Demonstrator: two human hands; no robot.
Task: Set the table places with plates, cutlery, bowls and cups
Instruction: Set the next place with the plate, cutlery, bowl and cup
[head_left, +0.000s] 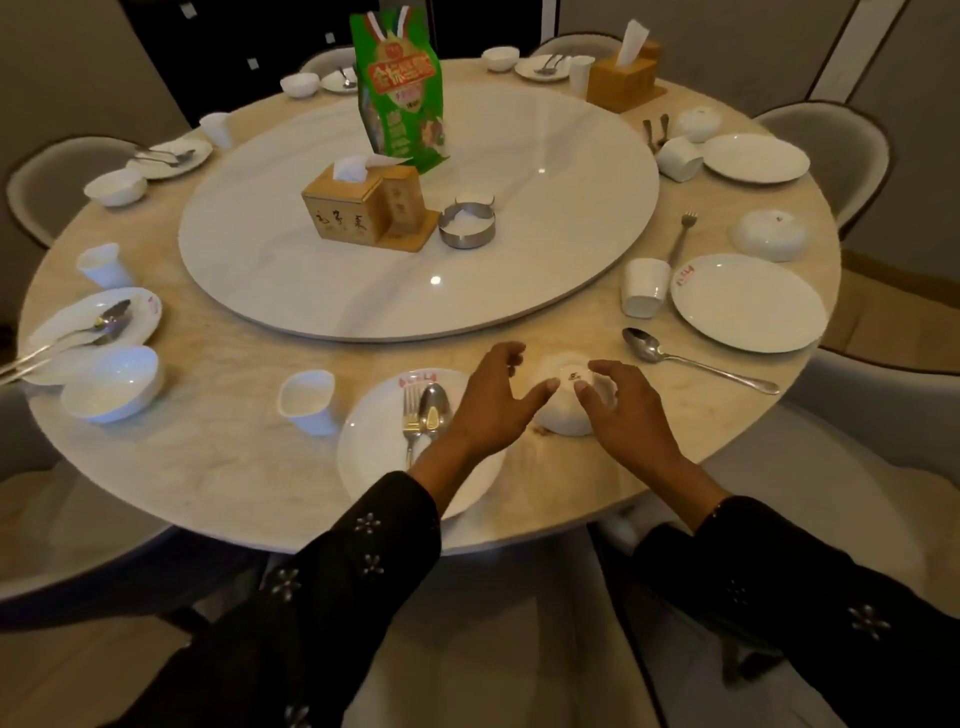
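Here, an upturned white bowl (563, 410) sits base-up on the round counter (218, 457), near its front edge, just right of the nearest plate (374, 441). The left hand (493, 405) and right hand (621, 410) flank the bowl, fingers spread and loosely bent; the left thumb and the right fingertips reach its base, though whether they actually touch it cannot be told. Neither hand holds anything. The left wrist lies over the plate's right side, and a fork (411, 415) and spoon (434, 408) lie together on that plate, close by the left hand. A white cup (309, 400) stands just left of the plate. To the right a second spoon (691, 358) lies on the counter, with a tipped cup (644, 288) and another plate (748, 301) beyond it. Behind the bowl runs the rim of the turntable (519, 171), which carries a tissue box (348, 208), an ashtray (466, 226) and a green bag (400, 88).
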